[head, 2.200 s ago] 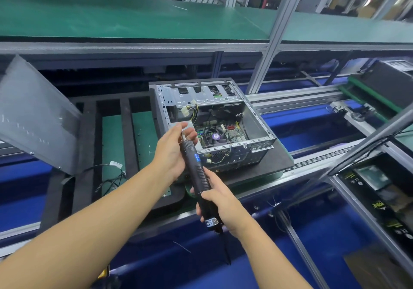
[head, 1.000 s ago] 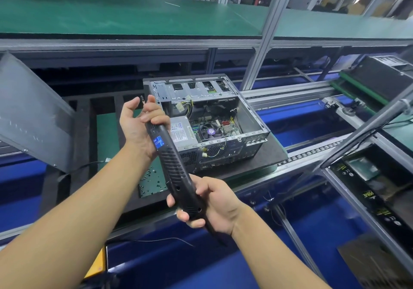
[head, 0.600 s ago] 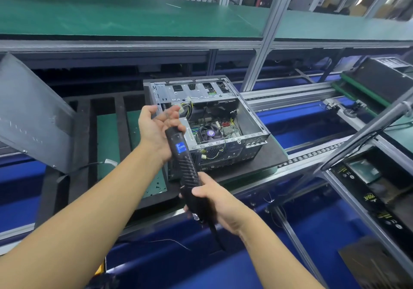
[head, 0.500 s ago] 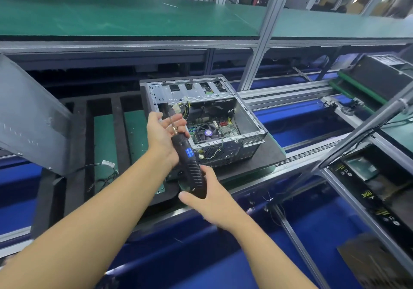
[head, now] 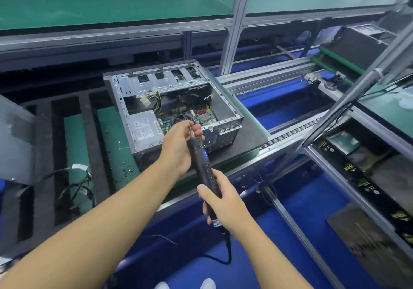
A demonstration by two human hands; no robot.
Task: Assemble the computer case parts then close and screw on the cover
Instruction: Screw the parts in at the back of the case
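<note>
Right hand (head: 223,201) regripped one screwdriver (head: 202,163), left hand (head: 178,145) pinching its tip, one open case (head: 169,83)

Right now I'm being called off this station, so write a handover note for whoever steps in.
Right hand grips the electric screwdriver by its handle; left hand pinches its bit end.
Computer case lies open on the black pad. Cover panel stands apart at the far left; loose screws lie on the green mat.
Done: board and power supply are inside.
Left: fit the cover panel, drive its screws.
</note>
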